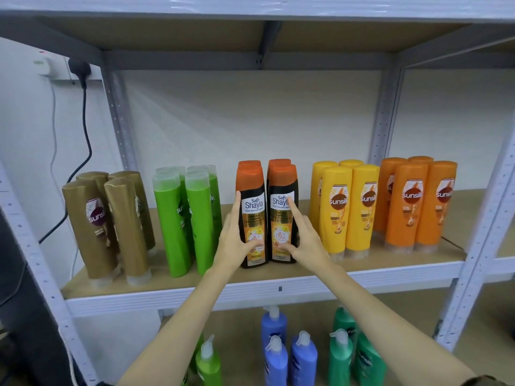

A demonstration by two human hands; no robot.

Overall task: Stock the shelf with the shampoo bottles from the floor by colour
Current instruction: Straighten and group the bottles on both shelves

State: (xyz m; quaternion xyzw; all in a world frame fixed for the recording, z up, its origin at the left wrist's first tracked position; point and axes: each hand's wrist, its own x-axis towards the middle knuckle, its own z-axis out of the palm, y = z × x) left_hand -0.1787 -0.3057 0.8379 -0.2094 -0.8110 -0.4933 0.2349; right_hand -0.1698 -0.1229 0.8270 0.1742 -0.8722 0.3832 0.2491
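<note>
Centre of frame, middle shelf board: two front black bottles with orange caps, left one and right one, standing upright side by side, touching or nearly so, more orange caps visible just behind. Left hand cupped on the left bottle's outer side, index finger running up its edge, thumb pressed on the lower front label. Right hand on the right bottle, index finger stretched up onto the white label, thumb on the lower front, remaining fingers curled toward its right side; fingers spread rather than pinching, looks like squaring the pair up more than lifting, though cannot tell for sure. Neighbour groups on the same board: brown bottles at left of frame, green bottles just left of the hands, yellow bottles just right, orange bottles further right. Lower shelf at bottom of frame: pump bottles in light green, blue and dark green. Handling guess: rigid plastic, likely full so moderately heavy, glossy label probably slick, tall and narrow so tippy if pushed high. Best hold likely mid-body across the flat faces, push low near the base to slide without toppling neighbours. No floor stock in view.
</note>
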